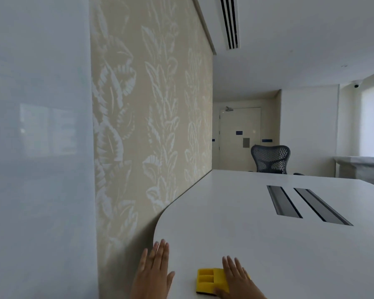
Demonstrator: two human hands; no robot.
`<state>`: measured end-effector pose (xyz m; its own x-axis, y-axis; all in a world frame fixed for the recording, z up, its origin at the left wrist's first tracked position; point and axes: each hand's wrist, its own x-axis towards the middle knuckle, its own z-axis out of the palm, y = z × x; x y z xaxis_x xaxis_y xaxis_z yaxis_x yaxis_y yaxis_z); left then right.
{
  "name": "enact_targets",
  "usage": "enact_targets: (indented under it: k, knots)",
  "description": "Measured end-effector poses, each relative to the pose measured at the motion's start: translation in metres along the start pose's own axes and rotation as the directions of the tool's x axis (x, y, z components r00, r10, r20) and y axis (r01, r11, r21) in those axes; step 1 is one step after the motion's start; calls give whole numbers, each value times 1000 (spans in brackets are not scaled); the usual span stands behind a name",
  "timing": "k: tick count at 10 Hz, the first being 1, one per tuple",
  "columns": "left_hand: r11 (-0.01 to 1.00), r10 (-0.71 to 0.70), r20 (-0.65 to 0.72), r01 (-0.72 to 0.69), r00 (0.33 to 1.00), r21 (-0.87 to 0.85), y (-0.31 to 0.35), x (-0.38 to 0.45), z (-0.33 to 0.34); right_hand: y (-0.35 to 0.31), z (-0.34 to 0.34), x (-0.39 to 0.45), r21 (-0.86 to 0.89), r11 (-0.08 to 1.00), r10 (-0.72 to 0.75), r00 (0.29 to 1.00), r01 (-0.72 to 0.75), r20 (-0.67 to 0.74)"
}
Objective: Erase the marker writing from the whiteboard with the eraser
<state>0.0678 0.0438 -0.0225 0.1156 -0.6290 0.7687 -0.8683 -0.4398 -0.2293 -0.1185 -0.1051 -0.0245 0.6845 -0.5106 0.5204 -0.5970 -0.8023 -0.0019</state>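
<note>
Right hand (pixel 238 279) flat on eraser (pixel 211 281) (yellow)

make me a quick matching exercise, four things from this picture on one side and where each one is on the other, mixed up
Things:
1. eraser
2. left hand
3. office chair
4. whiteboard

Places:
A. on the wall at the left
B. at the table's far end
C. flat on the table's rounded corner
D. on the table, partly under the right hand

Pairs: 1-D, 2-C, 3-B, 4-A
</note>
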Motion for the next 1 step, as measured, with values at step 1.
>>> enact_targets:
  k: [1]
  knots:
    - [984, -157, -77, 163, 985, 73, -28, 7, -25, -26, -13, 16, 36, 999, 21, 1000, -20, -9]
